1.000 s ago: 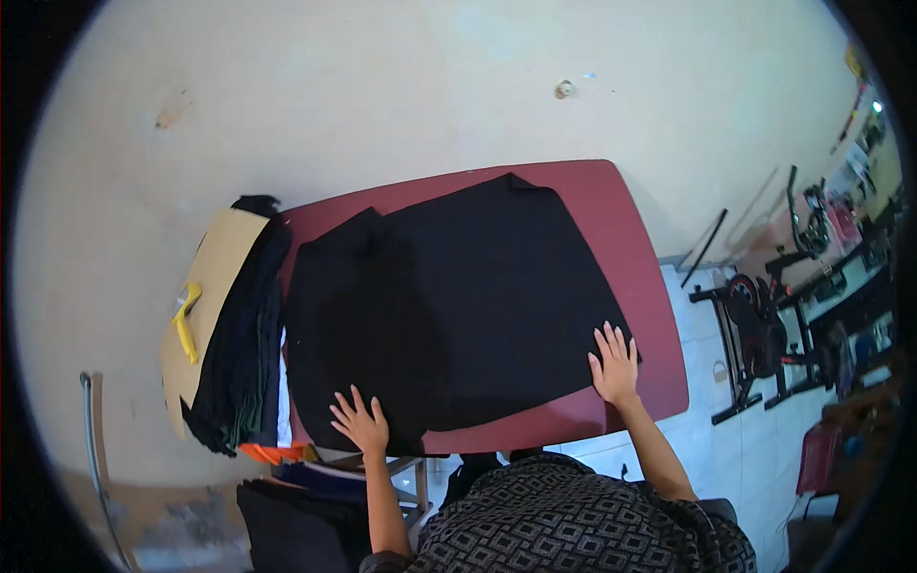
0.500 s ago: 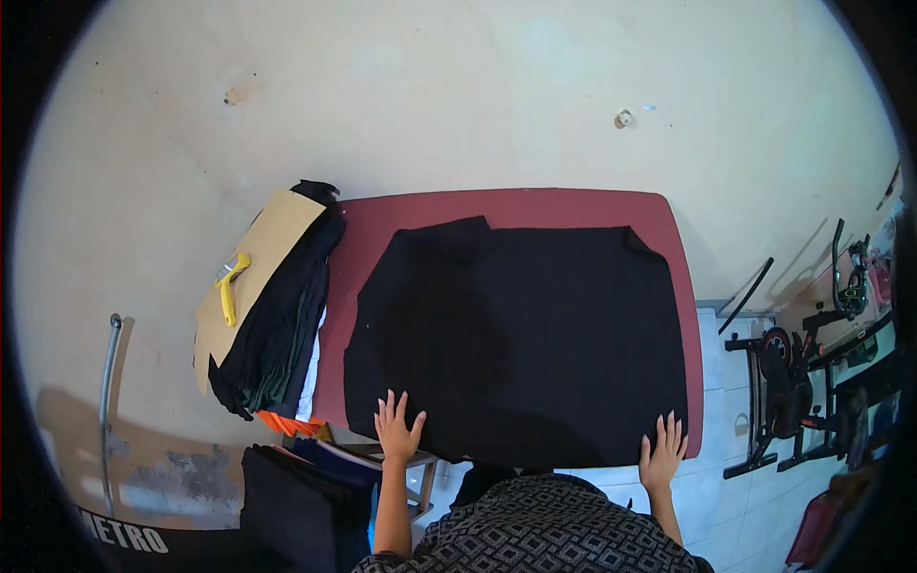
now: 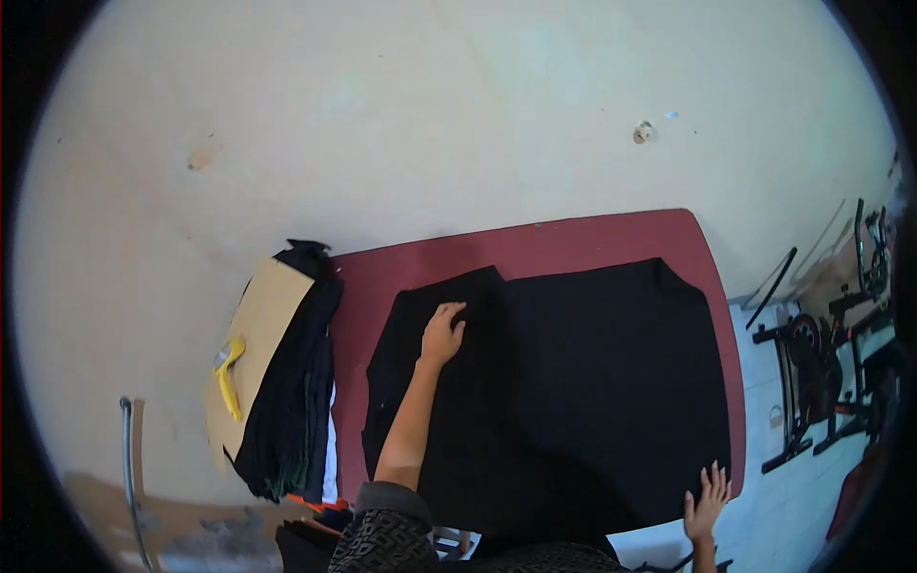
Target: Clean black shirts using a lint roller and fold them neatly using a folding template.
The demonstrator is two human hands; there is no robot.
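Note:
A large black piece of cloth (image 3: 592, 382) lies spread over a dark red board or table top (image 3: 573, 229). My left hand (image 3: 444, 331) reaches across its upper left part, fingers loosely bent and holding nothing; whether it touches the cloth I cannot tell. Flat on the near right corner of the cloth rests my right hand (image 3: 707, 501), its fingers stretched out. A short fold runs along the cloth's far right corner.
On the left, a stack of dark folded cloth (image 3: 298, 382) leans under a tan card sheet (image 3: 272, 310) bearing a yellow-handled tool (image 3: 229, 377). A plain wall (image 3: 430, 124) closes the far side. An exercise bike (image 3: 821, 353) stands on the white tiles at right.
My left hand has moved from the cloth's near left edge up to its far left part. My right hand stays at the near right corner. The whole view has shifted and tilted.

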